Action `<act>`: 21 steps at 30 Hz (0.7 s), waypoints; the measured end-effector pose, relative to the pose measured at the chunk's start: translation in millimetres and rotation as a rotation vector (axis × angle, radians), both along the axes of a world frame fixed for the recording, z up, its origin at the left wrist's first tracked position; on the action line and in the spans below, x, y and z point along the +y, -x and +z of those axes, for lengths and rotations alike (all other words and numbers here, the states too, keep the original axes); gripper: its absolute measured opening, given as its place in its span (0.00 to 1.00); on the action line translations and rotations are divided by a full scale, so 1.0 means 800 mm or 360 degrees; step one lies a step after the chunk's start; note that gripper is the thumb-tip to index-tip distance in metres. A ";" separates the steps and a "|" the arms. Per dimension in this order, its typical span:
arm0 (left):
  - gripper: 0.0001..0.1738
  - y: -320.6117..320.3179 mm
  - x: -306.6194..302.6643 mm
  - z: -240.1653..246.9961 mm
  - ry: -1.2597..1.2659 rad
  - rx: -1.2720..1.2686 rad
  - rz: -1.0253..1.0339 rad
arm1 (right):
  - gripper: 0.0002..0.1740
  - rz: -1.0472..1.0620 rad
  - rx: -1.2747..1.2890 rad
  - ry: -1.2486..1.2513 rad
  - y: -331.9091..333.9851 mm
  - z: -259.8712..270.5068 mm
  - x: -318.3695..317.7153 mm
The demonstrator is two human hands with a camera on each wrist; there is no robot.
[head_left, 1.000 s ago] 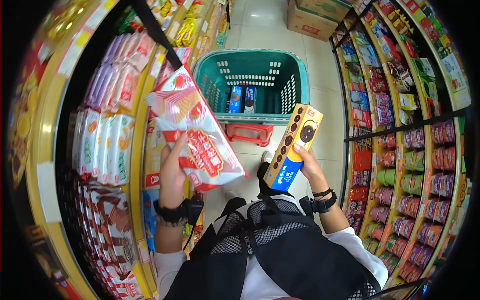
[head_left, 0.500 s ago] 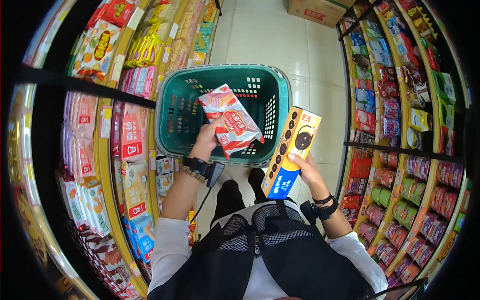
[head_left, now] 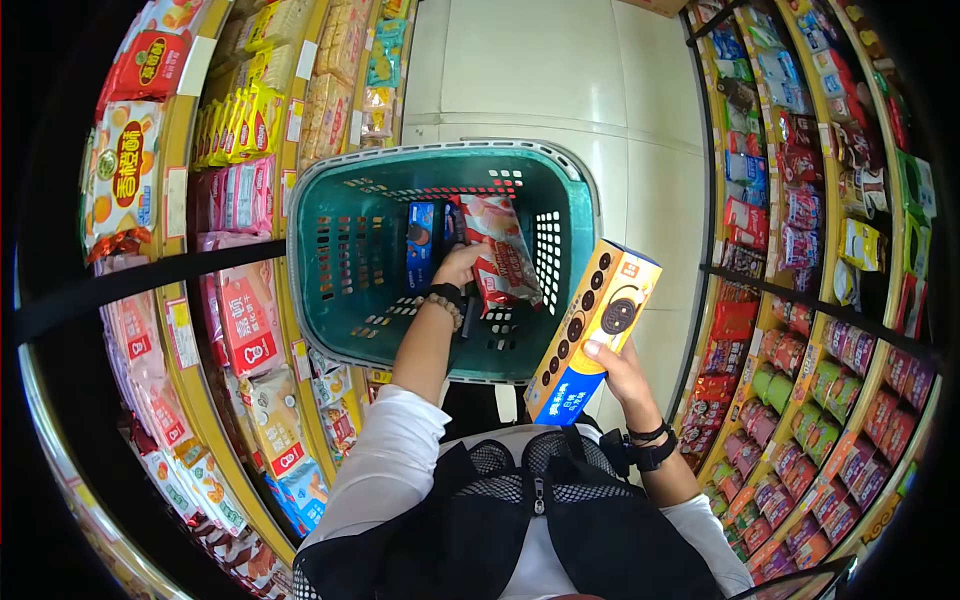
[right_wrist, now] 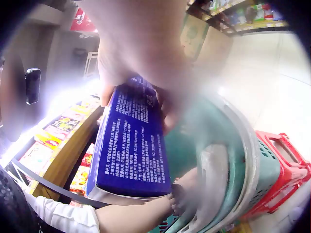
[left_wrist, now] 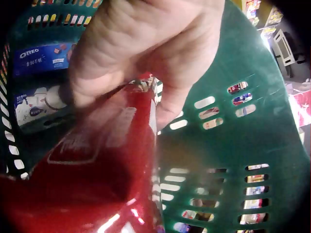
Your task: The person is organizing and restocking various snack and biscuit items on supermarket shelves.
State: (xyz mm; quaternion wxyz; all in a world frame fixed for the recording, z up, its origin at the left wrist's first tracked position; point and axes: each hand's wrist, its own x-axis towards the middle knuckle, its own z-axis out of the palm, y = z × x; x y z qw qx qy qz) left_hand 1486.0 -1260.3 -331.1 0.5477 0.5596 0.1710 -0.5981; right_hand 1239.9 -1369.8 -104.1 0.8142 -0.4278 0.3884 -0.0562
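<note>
Down inside the green shopping basket (head_left: 335,205), my left hand (head_left: 460,266) grips one end of a red-and-white wafer biscuit bag (head_left: 503,250). In the left wrist view, thumb and fingers of the left hand (left_wrist: 141,48) pinch the crumpled end of the red bag (left_wrist: 107,165). Beside it in the basket lie a blue Oreo box (left_wrist: 43,59) and a second, blue-and-white box (left_wrist: 36,103). To the right of the basket, my right hand (head_left: 624,374) holds a long yellow-and-blue cookie box (head_left: 600,310) tilted, thumb across its front. Printed text covers the box's blue side (right_wrist: 129,141) in the right wrist view.
Shelves of packaged biscuits (head_left: 250,315) line the left side. Shelves with bags and cups of snacks (head_left: 830,390) run along the right. Pale tiled floor (head_left: 530,75) lies beyond the basket. A red plastic piece (right_wrist: 277,179) shows at the basket's side in the right wrist view.
My left hand has carried the wafer bag from beside the left shelf down into the basket. The right hand still holds the cookie box. The basket appears nearer in the head view.
</note>
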 end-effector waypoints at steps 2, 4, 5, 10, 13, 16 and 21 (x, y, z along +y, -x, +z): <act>0.15 0.003 0.001 -0.019 0.0032 -0.0030 -0.0049 | 0.31 -0.0010 0.0023 -0.0015 -0.007 -0.012 -0.001; 0.15 0.006 0.004 -0.046 0.0028 -0.0069 -0.0114 | 0.30 -0.0034 0.0044 -0.0013 -0.015 -0.020 -0.001; 0.15 0.007 0.004 -0.060 0.0020 -0.0059 -0.0107 | 0.30 -0.0027 0.0055 -0.0021 -0.020 -0.023 -0.001; 0.21 0.008 0.009 -0.115 -0.0162 -0.0305 -0.0222 | 0.30 0.0024 0.0069 -0.0015 -0.039 -0.032 0.002; 0.24 0.000 0.009 -0.099 -0.0623 -0.0843 -0.0750 | 0.30 0.0066 0.0087 0.0039 -0.053 -0.029 0.003; 0.28 -0.025 -0.002 -0.010 -0.0889 -0.1300 -0.1240 | 0.26 0.0078 0.0104 0.0072 -0.067 -0.028 0.001; 0.28 -0.056 -0.002 0.132 0.0089 -0.0984 -0.1128 | 0.23 0.0105 0.0122 0.0112 -0.096 -0.020 0.004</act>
